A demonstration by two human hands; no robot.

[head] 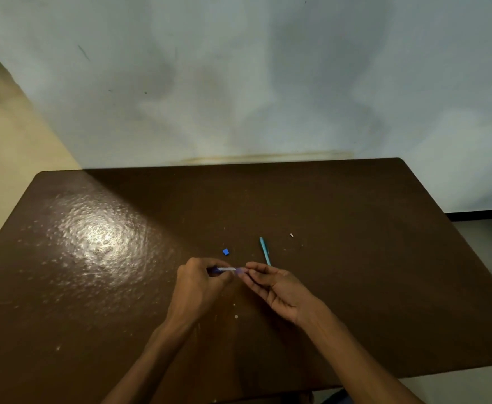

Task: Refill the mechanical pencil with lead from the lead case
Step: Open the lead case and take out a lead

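Both of my hands meet over the middle of the brown table [93, 287]. With my left hand [198, 287] curled nearly closed, thumb and fingers wrap one end of the lead case [226, 269], a slim blue piece with a pale label strip, held level and pointing to my right. My right hand [279, 290] is looser, palm turned up and the lower fingers spread, while its thumb and forefinger pinch at the case's far end; whether they hold a lead there is too fine for me to tell. Just beyond my right fingertips, the mechanical pencil [265, 250] lies on the table, light blue, angled away from me, touching neither hand. A small blue cap [225, 251] sits on the table to the pencil's left, close above the case. Farther right lies a tiny white bit [291, 235], well apart from the rest.
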